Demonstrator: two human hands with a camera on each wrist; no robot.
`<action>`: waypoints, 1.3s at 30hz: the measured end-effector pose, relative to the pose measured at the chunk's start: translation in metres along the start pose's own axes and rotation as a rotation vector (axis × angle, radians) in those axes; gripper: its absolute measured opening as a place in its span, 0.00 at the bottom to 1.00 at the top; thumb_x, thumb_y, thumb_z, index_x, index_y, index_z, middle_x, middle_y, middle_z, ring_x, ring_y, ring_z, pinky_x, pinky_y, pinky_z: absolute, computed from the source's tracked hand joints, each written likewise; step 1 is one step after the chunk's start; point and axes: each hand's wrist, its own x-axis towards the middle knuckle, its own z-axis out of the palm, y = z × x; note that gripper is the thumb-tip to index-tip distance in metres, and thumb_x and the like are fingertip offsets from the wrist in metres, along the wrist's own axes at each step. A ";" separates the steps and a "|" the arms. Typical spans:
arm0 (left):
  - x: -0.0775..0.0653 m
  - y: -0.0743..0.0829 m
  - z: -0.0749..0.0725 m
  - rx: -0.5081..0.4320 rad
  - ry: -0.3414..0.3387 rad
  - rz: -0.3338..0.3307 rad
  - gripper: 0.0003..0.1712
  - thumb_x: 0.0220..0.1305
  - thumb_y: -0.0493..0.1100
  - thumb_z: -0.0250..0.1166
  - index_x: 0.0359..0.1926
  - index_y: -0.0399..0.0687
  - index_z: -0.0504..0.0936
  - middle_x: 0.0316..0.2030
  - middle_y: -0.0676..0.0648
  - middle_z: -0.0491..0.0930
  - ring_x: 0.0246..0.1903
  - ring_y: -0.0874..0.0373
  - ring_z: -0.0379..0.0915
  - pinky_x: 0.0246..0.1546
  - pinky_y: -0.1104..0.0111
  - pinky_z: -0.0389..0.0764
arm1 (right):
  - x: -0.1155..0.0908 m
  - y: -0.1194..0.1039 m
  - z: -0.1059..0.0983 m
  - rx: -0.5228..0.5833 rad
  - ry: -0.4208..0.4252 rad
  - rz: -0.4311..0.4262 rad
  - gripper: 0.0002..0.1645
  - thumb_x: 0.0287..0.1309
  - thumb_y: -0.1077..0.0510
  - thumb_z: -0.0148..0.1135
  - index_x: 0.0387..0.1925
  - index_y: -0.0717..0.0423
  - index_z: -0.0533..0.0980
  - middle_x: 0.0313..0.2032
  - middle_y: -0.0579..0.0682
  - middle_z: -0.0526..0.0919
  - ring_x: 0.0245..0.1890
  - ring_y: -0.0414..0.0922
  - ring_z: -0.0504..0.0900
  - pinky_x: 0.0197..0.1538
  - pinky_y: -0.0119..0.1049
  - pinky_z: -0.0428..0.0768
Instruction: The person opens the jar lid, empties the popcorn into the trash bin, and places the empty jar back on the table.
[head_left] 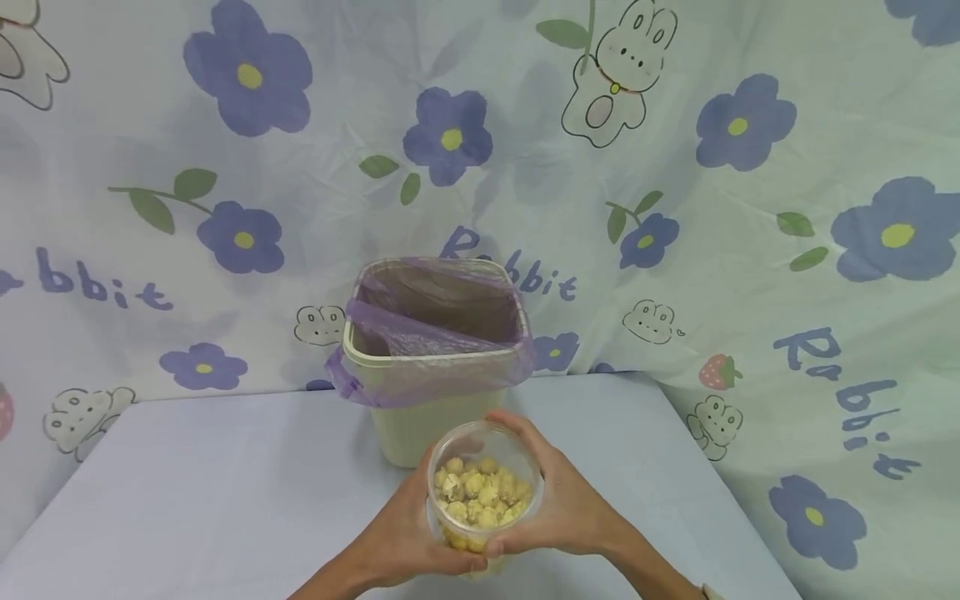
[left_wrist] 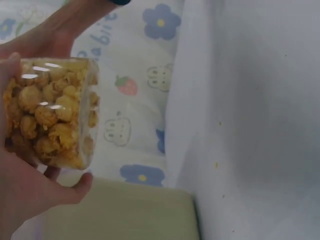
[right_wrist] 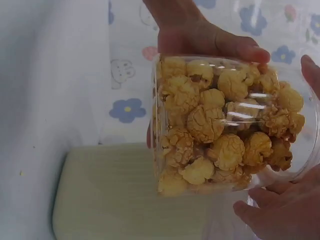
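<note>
Both hands hold a clear plastic jar point(head_left: 483, 492) of round, caramel-coloured popcorn point(right_wrist: 215, 125) above the front of the table. Its round mouth faces up towards the head camera, with no lid on it. The left hand point(head_left: 408, 525) grips the jar's left side, its thumb across the near side. From the other side the right hand point(head_left: 566, 500) grips it, with fingers near the rim and the thumb low at the front. Through the clear wall, the left wrist view shows popcorn point(left_wrist: 47, 112) filling most of the jar.
Just beyond the hands stands a cream waste bin point(head_left: 442, 421), lined with a purple plastic bag point(head_left: 450, 375) folded over its rim. The table has a white cover point(head_left: 225, 483); a few crumbs point(left_wrist: 216, 164) lie on it. A flower-and-rabbit patterned curtain point(head_left: 337, 108) hangs behind.
</note>
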 end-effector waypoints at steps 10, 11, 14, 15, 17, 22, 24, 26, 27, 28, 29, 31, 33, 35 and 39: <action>0.003 -0.003 0.003 0.004 0.106 -0.067 0.66 0.43 0.41 0.83 0.76 0.62 0.49 0.66 0.45 0.64 0.63 0.46 0.65 0.62 0.56 0.68 | -0.010 -0.006 0.011 -0.179 0.177 0.135 0.74 0.31 0.51 0.88 0.77 0.38 0.50 0.68 0.43 0.67 0.64 0.47 0.70 0.63 0.60 0.65; 0.003 -0.004 0.004 0.008 0.123 -0.064 0.66 0.44 0.41 0.83 0.76 0.62 0.49 0.66 0.45 0.64 0.63 0.46 0.65 0.62 0.53 0.68 | -0.010 -0.005 0.014 -0.185 0.207 0.147 0.74 0.31 0.50 0.88 0.77 0.37 0.51 0.67 0.43 0.68 0.63 0.47 0.70 0.62 0.61 0.65; 0.003 -0.008 0.010 0.021 0.167 -0.057 0.65 0.45 0.42 0.83 0.76 0.58 0.49 0.66 0.44 0.64 0.63 0.44 0.65 0.62 0.46 0.65 | -0.008 -0.003 0.025 -0.192 0.298 0.191 0.72 0.29 0.49 0.88 0.75 0.39 0.54 0.63 0.43 0.72 0.59 0.46 0.73 0.60 0.58 0.68; 0.003 -0.009 0.012 0.019 0.175 -0.062 0.64 0.46 0.41 0.82 0.76 0.57 0.49 0.66 0.43 0.64 0.63 0.44 0.64 0.61 0.44 0.65 | -0.007 -0.002 0.027 -0.199 0.322 0.197 0.71 0.28 0.48 0.88 0.74 0.40 0.55 0.62 0.43 0.73 0.58 0.45 0.74 0.59 0.57 0.69; 0.003 -0.009 0.016 0.031 0.201 -0.094 0.62 0.46 0.43 0.82 0.75 0.56 0.51 0.66 0.43 0.64 0.62 0.45 0.65 0.60 0.43 0.64 | -0.006 -0.001 0.029 -0.207 0.354 0.201 0.69 0.28 0.47 0.88 0.73 0.42 0.57 0.60 0.45 0.75 0.56 0.45 0.75 0.57 0.55 0.71; 0.004 -0.003 0.018 0.075 0.234 -0.191 0.64 0.41 0.47 0.84 0.73 0.58 0.53 0.64 0.47 0.66 0.61 0.50 0.67 0.60 0.48 0.67 | -0.005 0.002 0.024 -0.135 0.310 0.175 0.65 0.35 0.52 0.86 0.73 0.46 0.57 0.60 0.50 0.76 0.55 0.48 0.76 0.57 0.51 0.73; 0.005 -0.001 0.016 0.091 0.216 -0.191 0.65 0.39 0.47 0.85 0.73 0.58 0.53 0.64 0.48 0.67 0.61 0.52 0.68 0.60 0.48 0.68 | -0.005 0.002 0.020 -0.079 0.260 0.159 0.63 0.38 0.56 0.85 0.73 0.48 0.57 0.60 0.51 0.74 0.57 0.49 0.75 0.57 0.49 0.74; 0.005 0.000 0.013 0.093 0.190 -0.181 0.65 0.38 0.47 0.85 0.73 0.59 0.53 0.64 0.49 0.67 0.61 0.53 0.67 0.61 0.50 0.67 | -0.004 0.003 0.014 -0.026 0.199 0.125 0.63 0.40 0.59 0.84 0.74 0.50 0.56 0.62 0.53 0.73 0.58 0.52 0.73 0.58 0.46 0.75; 0.005 0.001 0.012 0.088 0.172 -0.171 0.65 0.38 0.46 0.85 0.73 0.59 0.53 0.64 0.49 0.67 0.61 0.53 0.67 0.62 0.51 0.67 | -0.004 0.004 0.011 -0.003 0.167 0.106 0.62 0.40 0.60 0.83 0.74 0.50 0.56 0.62 0.54 0.72 0.58 0.54 0.72 0.57 0.45 0.76; 0.005 0.001 0.010 0.083 0.150 -0.162 0.65 0.39 0.46 0.85 0.73 0.59 0.53 0.65 0.49 0.66 0.61 0.52 0.68 0.62 0.52 0.68 | -0.004 0.004 0.008 0.015 0.134 0.084 0.62 0.41 0.61 0.83 0.74 0.50 0.56 0.63 0.55 0.71 0.59 0.55 0.72 0.57 0.45 0.76; 0.004 0.001 0.009 0.076 0.127 -0.148 0.65 0.39 0.45 0.85 0.73 0.59 0.53 0.64 0.49 0.66 0.60 0.52 0.68 0.62 0.54 0.68 | -0.004 0.005 0.005 0.032 0.101 0.062 0.62 0.41 0.62 0.82 0.74 0.50 0.56 0.63 0.55 0.70 0.59 0.56 0.71 0.58 0.44 0.76; 0.004 0.001 0.006 0.067 0.080 -0.119 0.64 0.39 0.43 0.84 0.74 0.60 0.53 0.64 0.48 0.67 0.60 0.51 0.68 0.62 0.57 0.69 | -0.003 0.006 -0.001 0.067 0.036 0.021 0.61 0.42 0.62 0.82 0.74 0.50 0.56 0.65 0.56 0.69 0.60 0.58 0.71 0.59 0.45 0.75; 0.003 0.001 0.003 0.054 0.029 -0.086 0.64 0.41 0.42 0.84 0.74 0.60 0.53 0.64 0.47 0.67 0.60 0.49 0.68 0.62 0.58 0.69 | -0.003 0.008 -0.006 0.099 -0.027 -0.011 0.60 0.44 0.60 0.81 0.74 0.51 0.56 0.67 0.57 0.67 0.61 0.59 0.70 0.61 0.45 0.73; 0.002 0.001 0.002 0.040 -0.014 -0.067 0.64 0.42 0.42 0.83 0.75 0.61 0.52 0.65 0.46 0.66 0.61 0.49 0.68 0.62 0.59 0.69 | -0.002 0.009 -0.010 0.135 -0.083 -0.031 0.59 0.46 0.56 0.80 0.75 0.52 0.56 0.70 0.57 0.64 0.63 0.59 0.68 0.63 0.47 0.71; 0.002 0.002 0.000 0.011 -0.061 -0.064 0.63 0.44 0.42 0.82 0.75 0.62 0.51 0.66 0.44 0.64 0.62 0.48 0.66 0.63 0.60 0.67 | -0.001 0.012 -0.015 0.170 -0.148 -0.034 0.60 0.48 0.47 0.80 0.76 0.52 0.53 0.72 0.55 0.61 0.65 0.59 0.66 0.65 0.48 0.69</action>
